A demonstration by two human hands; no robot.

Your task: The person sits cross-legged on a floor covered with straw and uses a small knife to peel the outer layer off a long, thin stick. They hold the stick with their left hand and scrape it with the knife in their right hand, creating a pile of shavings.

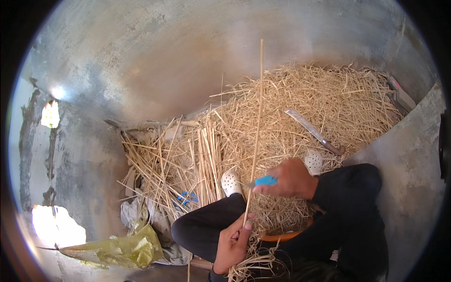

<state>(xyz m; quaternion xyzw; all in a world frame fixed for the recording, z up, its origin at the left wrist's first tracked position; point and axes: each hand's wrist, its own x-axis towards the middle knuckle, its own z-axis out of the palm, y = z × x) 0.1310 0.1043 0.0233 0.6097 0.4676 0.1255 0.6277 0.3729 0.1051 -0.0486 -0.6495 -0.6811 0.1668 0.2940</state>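
Wrapped round the lower part of a long, thin tan stick [258,117] are the fingers of my left hand [232,244], down near my lap. The stick rises almost upright, leaning slightly right toward its far end. Above that grip, my right hand [293,179], slightly blurred, is closed on a small knife with a blue handle [266,180]. Its short blade lies across the stick at about knee height; most of the handle is inside my fist. Curled pale shavings [256,263] hang in a tangle beside my left wrist.
A wide heap of straw-like shavings [324,89] spreads along the wall, with a long machete [310,126] lying on it. Left of my shoe [231,182] are peeled sticks [209,148] and loose stalks. A yellow plastic sack [122,249] lies at lower left.
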